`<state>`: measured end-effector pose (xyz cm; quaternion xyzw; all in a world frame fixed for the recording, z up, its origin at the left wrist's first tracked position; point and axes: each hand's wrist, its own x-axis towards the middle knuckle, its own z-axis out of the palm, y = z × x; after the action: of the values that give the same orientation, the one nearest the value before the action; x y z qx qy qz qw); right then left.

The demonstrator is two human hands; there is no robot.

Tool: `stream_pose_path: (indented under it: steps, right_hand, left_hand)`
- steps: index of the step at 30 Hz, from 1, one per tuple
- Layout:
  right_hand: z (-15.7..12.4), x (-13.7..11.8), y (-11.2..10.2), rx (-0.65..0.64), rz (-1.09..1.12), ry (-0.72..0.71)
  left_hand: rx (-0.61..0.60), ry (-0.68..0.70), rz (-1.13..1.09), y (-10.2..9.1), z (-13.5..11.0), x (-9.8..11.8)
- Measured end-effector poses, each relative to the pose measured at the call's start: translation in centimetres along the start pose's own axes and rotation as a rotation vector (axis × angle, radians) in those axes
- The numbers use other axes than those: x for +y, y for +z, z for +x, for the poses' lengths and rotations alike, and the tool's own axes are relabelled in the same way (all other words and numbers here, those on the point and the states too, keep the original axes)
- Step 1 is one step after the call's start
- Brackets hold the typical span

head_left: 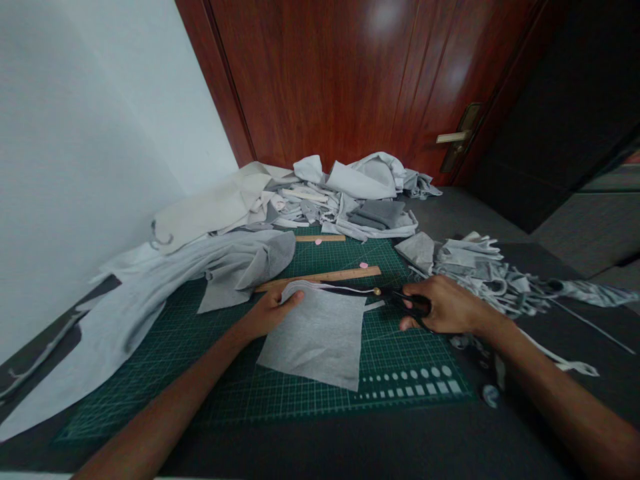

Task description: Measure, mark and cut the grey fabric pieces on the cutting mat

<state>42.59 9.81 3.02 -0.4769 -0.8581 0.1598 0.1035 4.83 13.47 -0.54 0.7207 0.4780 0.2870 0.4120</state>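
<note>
My left hand (273, 313) pinches the top edge of a square of grey felt-like fabric (315, 343), which lies flat on a green cutting mat (400, 377). My right hand (443, 305) grips a pair of black-handled scissors (413, 301). Their dark blades (345, 289) reach left along the fabric's top edge, where a thin strip is curling up. The blade tips are hidden around the fabric and my left hand. A wooden ruler (320, 279) lies on the mat behind the square, partly under the fabric.
Grey and white fabric pieces (325, 200) are heaped against a red-brown door (325, 73). A pile of cut strips (480, 273) lies to the right, and a large grey cloth (150, 300) covers the mat's left side. A second ruler (320, 237) lies at the far edge of the mat.
</note>
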Motion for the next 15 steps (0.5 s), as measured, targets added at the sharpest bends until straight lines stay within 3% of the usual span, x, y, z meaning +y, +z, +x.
stream_pose_path:
  steps: [10,15]
  right_hand:
    - [-0.11,-0.15,-0.23,0.0,-0.028,0.02]
    - [-0.09,0.0,-0.1,0.003,-0.039,0.015]
  left_hand:
    - [-0.088,0.099,0.017,-0.01,0.15,0.31]
    - [-0.073,0.116,0.043,0.31,0.11,0.11]
